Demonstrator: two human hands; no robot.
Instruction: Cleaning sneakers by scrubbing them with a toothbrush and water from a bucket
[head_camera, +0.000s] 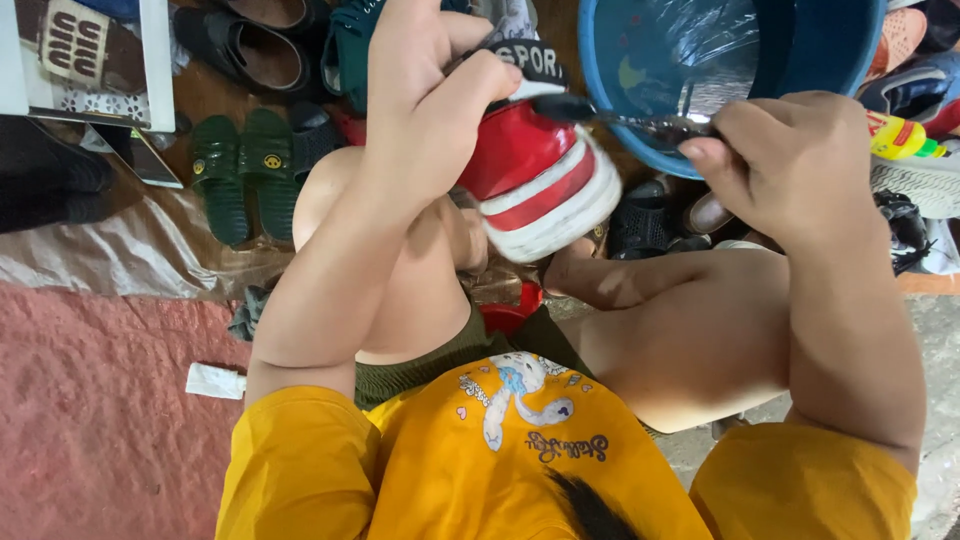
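Gripping a red sneaker (525, 165) by its upper, the left hand (425, 85) is wrapping its fingers over the black tongue band and holding the shoe above the person's knees, with the white-and-red striped sole edge turned toward the camera. Closing firmly around the handle of a small dark brush (620, 118), the right hand (790, 165) is presenting the brush head to the top of the shoe, at or just beside the red panel below the tongue; whether the bristles are actually touching cannot be told. A blue basin (800, 60), apparently holding water, is standing just beyond both hands, its rim passing behind the brush.

Judged from this arrangement, the step in hand is scrubbing the shoe's upper near the tongue. The next move appears to call for short strokes of the brush along the red panel while the left hand is keeping the shoe steady and turning it to expose unworked areas, with the basin near enough for dipping the brush.

Surrounding items: green slide sandals (240, 170) lying on a plastic sheet (110, 255) to the left, black sandals (260, 40) beyond them, further footwear around the basin, and a yellow bottle (900, 138) at the right edge.
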